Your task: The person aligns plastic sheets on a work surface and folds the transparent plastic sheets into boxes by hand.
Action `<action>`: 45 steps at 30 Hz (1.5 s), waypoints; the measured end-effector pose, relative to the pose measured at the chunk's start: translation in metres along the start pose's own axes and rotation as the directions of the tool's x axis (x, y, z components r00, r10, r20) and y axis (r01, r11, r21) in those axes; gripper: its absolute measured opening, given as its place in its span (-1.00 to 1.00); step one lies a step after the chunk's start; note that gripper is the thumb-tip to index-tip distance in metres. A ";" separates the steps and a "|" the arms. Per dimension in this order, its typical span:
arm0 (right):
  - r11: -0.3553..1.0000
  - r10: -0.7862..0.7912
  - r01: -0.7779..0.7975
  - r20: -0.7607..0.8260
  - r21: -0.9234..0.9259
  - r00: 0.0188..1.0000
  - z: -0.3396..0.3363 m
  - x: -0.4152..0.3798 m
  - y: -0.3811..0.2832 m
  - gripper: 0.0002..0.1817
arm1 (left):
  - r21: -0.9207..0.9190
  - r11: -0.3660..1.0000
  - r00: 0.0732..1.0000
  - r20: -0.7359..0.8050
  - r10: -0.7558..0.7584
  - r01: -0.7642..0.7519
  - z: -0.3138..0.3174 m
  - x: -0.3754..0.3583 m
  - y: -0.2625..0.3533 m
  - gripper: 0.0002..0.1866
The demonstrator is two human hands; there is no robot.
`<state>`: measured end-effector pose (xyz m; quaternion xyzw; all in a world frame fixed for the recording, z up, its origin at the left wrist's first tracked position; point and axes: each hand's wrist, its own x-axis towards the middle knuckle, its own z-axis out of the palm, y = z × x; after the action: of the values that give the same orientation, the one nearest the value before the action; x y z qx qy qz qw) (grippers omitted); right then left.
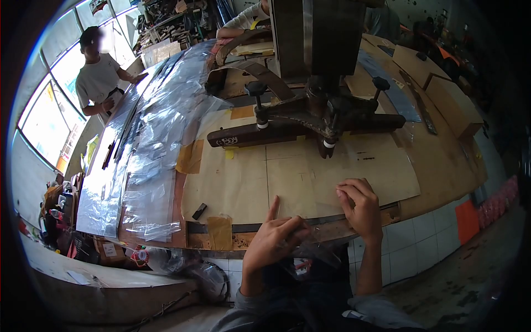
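Note:
My left hand (276, 240) is over the front edge of the table, its index finger stretched out and the other fingers curled around a clear plastic piece (318, 249). To the right, my right hand (360, 207) is raised above the pale board (298, 182), thumb and fingertips pinched together; anything between them is too small to make out. A small black block (199, 211) lies on the board's left front corner, close to brown tape (220, 232). Beyond the hands stands a dark metal machine foot (326, 124) over a long dark bar (238, 136).
Clear plastic sheeting (160, 138) covers the table's left side. A person (99, 77) stands at the far left; another person's arm (240, 27) rests behind the machine. Wooden boxes (451, 105) and flat strips lie at the right. White tiles (409, 243) show below the table's edge.

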<state>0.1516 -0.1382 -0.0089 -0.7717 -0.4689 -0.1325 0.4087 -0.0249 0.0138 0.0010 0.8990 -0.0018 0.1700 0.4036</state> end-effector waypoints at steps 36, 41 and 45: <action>1.000 0.010 -0.010 0.014 -0.002 1.000 -0.002 0.001 -0.003 -0.91 | -0.030 0.999 1.000 -0.022 0.019 -0.020 0.003 0.000 -0.004 -0.93; 1.000 0.002 -0.002 0.010 -0.004 1.000 -0.002 0.001 -0.002 -0.91 | -0.037 0.999 1.000 -0.020 0.019 -0.020 0.002 0.001 -0.003 -0.93; 1.000 0.004 -0.004 0.010 -0.002 1.000 -0.002 0.001 -0.002 -0.92 | -0.037 0.999 1.000 -0.007 0.002 -0.003 0.001 0.000 -0.002 -0.93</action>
<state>0.1507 -0.1382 -0.0059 -0.7739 -0.4690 -0.1285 0.4057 -0.0242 0.0143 -0.0015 0.8906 -0.0046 0.1737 0.4202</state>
